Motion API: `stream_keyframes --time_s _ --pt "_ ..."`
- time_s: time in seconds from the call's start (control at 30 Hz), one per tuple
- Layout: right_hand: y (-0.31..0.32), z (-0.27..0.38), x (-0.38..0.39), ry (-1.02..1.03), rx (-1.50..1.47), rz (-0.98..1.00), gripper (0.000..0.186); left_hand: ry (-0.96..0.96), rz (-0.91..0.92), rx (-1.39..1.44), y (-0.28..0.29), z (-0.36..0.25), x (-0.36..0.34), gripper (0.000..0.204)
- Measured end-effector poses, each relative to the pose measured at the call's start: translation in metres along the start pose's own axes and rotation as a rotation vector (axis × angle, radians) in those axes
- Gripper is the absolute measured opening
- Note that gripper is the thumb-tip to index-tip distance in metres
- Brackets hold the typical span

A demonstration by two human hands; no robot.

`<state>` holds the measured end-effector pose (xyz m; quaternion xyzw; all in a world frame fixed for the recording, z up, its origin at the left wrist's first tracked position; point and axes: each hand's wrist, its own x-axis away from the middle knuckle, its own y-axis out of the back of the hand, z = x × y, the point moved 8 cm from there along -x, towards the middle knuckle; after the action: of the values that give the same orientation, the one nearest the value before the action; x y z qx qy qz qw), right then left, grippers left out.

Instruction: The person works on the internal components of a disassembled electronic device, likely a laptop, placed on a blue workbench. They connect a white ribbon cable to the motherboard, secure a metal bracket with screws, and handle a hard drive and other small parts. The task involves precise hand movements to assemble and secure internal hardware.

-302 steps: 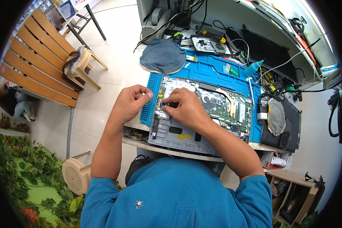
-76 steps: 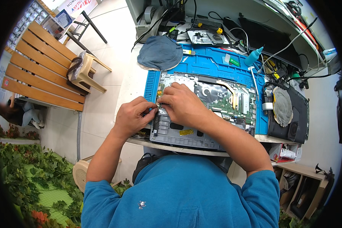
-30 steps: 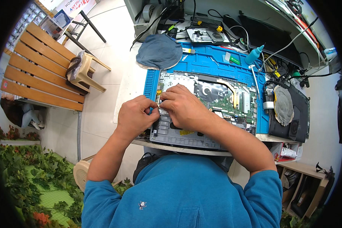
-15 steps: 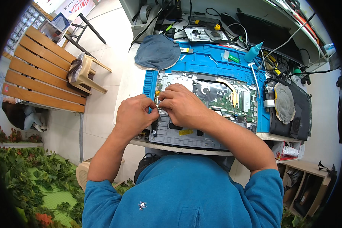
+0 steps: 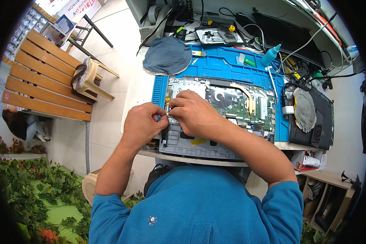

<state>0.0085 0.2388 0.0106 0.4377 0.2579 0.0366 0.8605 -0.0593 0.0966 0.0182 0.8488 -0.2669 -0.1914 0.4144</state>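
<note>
An opened laptop base lies before me, its grey frame and green circuit board exposed. A round black fan and a copper-coloured heat pipe sit on the board side. My left hand is closed in a pinch at the laptop's left edge. Right beside it, my right hand reaches across the laptop, with fingers curled in to the same spot. Whatever lies between the fingertips is too small to make out. Below them a narrow black part runs along the frame's left side.
Under the laptop is a blue work mat. Around it are a round grey cloth pad, a light-blue bottle, and another grey pad on a black panel. Tools and cables crowd the back; a plastic stool stands left.
My left hand has dipped slightly toward me, its fingertips still by the laptop's left edge. The right hand has hardly shifted.
</note>
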Motion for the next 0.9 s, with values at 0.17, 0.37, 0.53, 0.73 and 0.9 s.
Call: stream_keyframes --time_s 0.17,0.37,0.53,0.73,0.9 --pt "0.0 0.0 0.0 -0.006 0.001 -0.017 0.015 0.01 -0.011 -0.015 0.003 -0.001 -0.001 0.017" --pt "0.001 0.002 -0.001 0.01 -0.012 -0.026 0.016 -0.052 0.001 -0.017 0.003 -0.001 -0.003 0.018" --pt "0.001 0.002 -0.002 0.007 0.013 -0.008 0.017 -0.101 0.057 -0.047 0.006 -0.007 -0.006 0.018" --pt "0.0 0.001 -0.002 0.001 0.009 -0.001 0.017 -0.171 0.071 -0.106 0.006 -0.012 -0.006 0.015" --pt "0.0 0.002 -0.002 -0.002 0.014 -0.003 0.017 -0.226 0.044 -0.131 0.003 -0.011 -0.004 0.012"
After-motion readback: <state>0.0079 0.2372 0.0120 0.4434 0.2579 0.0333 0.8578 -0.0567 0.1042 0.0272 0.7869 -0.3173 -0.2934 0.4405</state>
